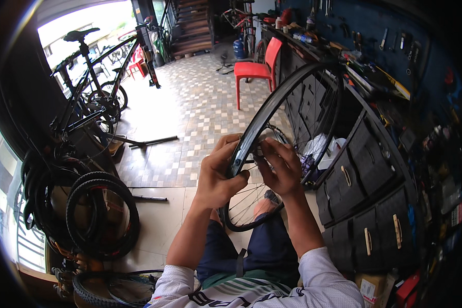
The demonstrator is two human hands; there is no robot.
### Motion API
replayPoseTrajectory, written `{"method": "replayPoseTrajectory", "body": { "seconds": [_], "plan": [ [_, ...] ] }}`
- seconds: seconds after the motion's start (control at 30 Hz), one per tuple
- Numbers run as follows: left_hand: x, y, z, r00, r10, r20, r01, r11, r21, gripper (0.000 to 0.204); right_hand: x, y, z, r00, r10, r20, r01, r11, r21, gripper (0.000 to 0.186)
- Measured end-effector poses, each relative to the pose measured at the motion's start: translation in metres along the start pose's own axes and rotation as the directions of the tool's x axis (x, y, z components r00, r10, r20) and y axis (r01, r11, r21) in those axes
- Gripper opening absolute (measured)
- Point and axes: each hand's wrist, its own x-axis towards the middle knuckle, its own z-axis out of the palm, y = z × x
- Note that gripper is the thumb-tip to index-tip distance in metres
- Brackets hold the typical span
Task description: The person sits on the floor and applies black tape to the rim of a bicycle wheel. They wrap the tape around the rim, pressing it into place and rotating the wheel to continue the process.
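A bare black bicycle wheel rim, with spokes and no tyre, stands tilted over my lap. My left hand grips the rim's near-left section, thumb pressed along it and fingers behind. My right hand is beside it on the inner side, fingers curled at the rim; what they hold is hidden. The lower part of the wheel lies over my legs, and a purple hub part shows behind my right hand.
Bicycles stand at the left, above stacked tyres and metal bars. A red chair stands ahead. A cluttered workbench with tool wall and dark drawers lines the right. Another wheel lies lower left.
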Motion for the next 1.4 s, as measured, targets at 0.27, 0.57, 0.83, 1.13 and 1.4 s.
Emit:
{"method": "replayPoseTrajectory", "body": {
  "seconds": [0.27, 0.57, 0.83, 1.13, 1.4],
  "plan": [
    [-0.002, 0.0, 0.002, 0.995, -0.098, -0.028, 0.097, 0.994, -0.053, 0.058, 0.006, -0.017, -0.001, 0.759, 0.607, 0.233, -0.617, 0.558, 0.555, 0.023],
    [-0.002, 0.006, 0.007, 0.992, -0.11, -0.065, 0.099, 0.984, -0.147, 0.057, -0.002, 0.0, 0.005, 0.891, 0.408, 0.201, -0.455, 0.793, 0.406, 0.045],
    [-0.002, -0.002, 0.005, 0.998, -0.031, -0.056, 0.033, 0.999, 0.032, 0.062, -0.003, 0.001, 0.009, 0.726, 0.647, 0.234, -0.636, 0.501, 0.587, 0.025],
    [0.002, 0.0, 0.008, 0.998, -0.024, -0.049, 0.021, 0.998, -0.061, 0.062, 0.002, 0.002, 0.004, 0.763, 0.618, 0.191, -0.637, 0.669, 0.384, 0.024],
    [-0.001, -0.006, 0.005, 0.988, -0.119, -0.095, 0.107, 0.987, -0.118, 0.055, 0.004, -0.011, 0.005, 0.809, 0.563, 0.168, -0.58, 0.72, 0.38, 0.044]
  ]
}}
